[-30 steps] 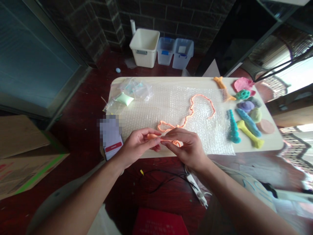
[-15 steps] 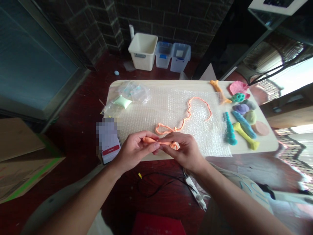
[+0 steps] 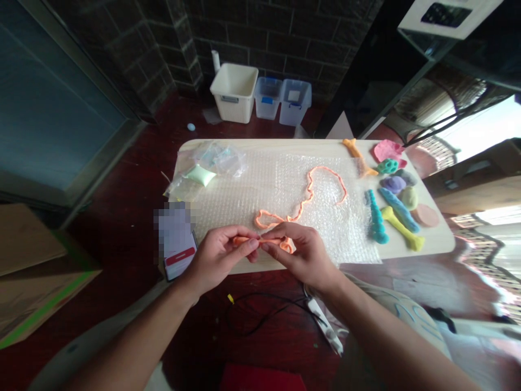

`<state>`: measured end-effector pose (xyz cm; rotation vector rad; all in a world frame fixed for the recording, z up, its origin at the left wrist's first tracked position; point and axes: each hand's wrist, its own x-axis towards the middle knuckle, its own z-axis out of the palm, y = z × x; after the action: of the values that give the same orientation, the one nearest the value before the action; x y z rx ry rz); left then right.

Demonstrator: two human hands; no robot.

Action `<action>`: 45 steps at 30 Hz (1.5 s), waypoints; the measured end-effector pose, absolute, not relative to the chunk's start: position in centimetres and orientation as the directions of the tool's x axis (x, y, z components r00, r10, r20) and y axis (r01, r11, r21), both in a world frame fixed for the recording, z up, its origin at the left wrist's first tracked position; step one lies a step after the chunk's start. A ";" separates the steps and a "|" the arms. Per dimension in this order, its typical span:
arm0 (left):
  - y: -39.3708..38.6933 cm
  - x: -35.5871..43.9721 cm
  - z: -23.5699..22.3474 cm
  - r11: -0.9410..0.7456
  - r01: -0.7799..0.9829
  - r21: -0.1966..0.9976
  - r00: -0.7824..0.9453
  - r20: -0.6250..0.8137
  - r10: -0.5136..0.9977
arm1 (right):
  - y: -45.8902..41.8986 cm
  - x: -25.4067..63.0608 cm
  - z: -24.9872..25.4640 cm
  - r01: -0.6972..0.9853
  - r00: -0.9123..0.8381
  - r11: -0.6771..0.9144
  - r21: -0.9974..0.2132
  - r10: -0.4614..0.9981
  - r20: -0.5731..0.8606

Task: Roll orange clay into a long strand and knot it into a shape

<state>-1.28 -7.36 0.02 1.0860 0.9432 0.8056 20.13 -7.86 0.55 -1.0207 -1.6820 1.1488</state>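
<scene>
A long, thin, bumpy strand of orange modelling clay (image 3: 310, 191) snakes over the bubble wrap (image 3: 268, 179), with a loop near the front. Both hands pinch its near end just above the table's front edge. My left hand (image 3: 220, 252) is closed on the thicker tip, thumb and forefinger pressed together. My right hand (image 3: 307, 250) grips the clay just beside it, the fingertips of the two hands almost touching. A small curl of clay hangs under the right fingers. The clay right under the fingertips is partly hidden.
Clay shapes, including a yellow bone (image 3: 402, 228) and a teal spiral (image 3: 376, 217), lie at the table's right. Clear bags with a pale green packet (image 3: 201, 175) lie at the left, behind a phone (image 3: 179, 244). Bins (image 3: 234, 92) stand beyond; a power strip (image 3: 325, 326) lies below.
Both hands keep their pinch on the orange clay, and the piece between them looks slightly thinner. The whole view has shifted a little; the strand on the bubble wrap lies as before.
</scene>
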 end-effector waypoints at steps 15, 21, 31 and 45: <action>-7.2 -1.5 0.8 0.275 -0.016 0.961 0.438 -0.240 0.867 | -7.5 20.2 0.2 0.145 -0.307 0.292 -0.945 0.922 0.237; -7.6 -1.3 0.9 0.223 0.035 0.974 0.387 -0.218 0.896 | -8.0 20.5 1.1 0.178 -0.393 0.225 -0.958 0.909 0.140; -7.4 -1.7 1.1 0.234 0.115 0.965 0.373 -0.260 0.890 | -7.9 20.1 1.6 0.178 -0.347 0.252 -0.951 0.921 0.179; -7.2 -1.2 0.7 0.216 0.005 0.976 0.377 -0.202 0.904 | -8.1 20.2 0.9 0.220 -0.334 0.233 -0.947 0.930 0.151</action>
<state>-1.17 -7.23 0.72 1.1848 0.9930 0.7909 20.24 -8.14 0.87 -1.0740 -1.7263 1.1477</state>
